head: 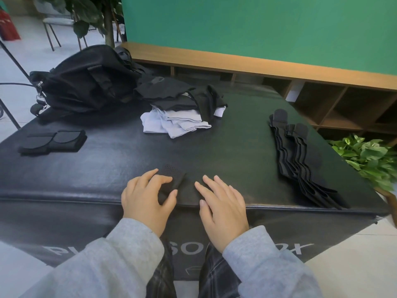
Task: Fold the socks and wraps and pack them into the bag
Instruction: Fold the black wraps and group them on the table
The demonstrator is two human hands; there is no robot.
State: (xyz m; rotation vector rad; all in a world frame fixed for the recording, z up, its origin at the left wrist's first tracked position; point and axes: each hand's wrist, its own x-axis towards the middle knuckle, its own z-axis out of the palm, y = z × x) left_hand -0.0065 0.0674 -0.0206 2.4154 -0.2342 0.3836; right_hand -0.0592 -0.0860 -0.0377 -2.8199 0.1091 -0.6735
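1. A black padded table (225,151) carries everything; white lettering runs along its front face.
2. At the near edge lies a small black wrap (178,186) with a perforated patch at its far end, flat on the table between the two hands.
3. The left hand (148,198) rests on the wrap's left part, its fingers bent and its thumb on the cloth; whether it pinches the fabric or only presses it, I cannot tell.
4. The right hand (223,205) lies flat with its fingers straight and slightly spread, pressing on the wrap's right part.
5. Both arms wear grey sleeves (120,261).
6. A pile of socks (178,110), black ones on top and white ones beneath, sits near the middle of the table toward the far side.
7. The black bag (86,82) stands at the far left corner, just beside the sock pile.
8. A folded stack of black wraps (53,141) lies on the left side, apart from the bag.
9. A bundle of long unfolded black wraps (300,160) stretches along the right side of the table.
10. A green leafy plant (367,160) shows beyond the right edge, and a wooden shelf (322,97) stands under a green wall behind.
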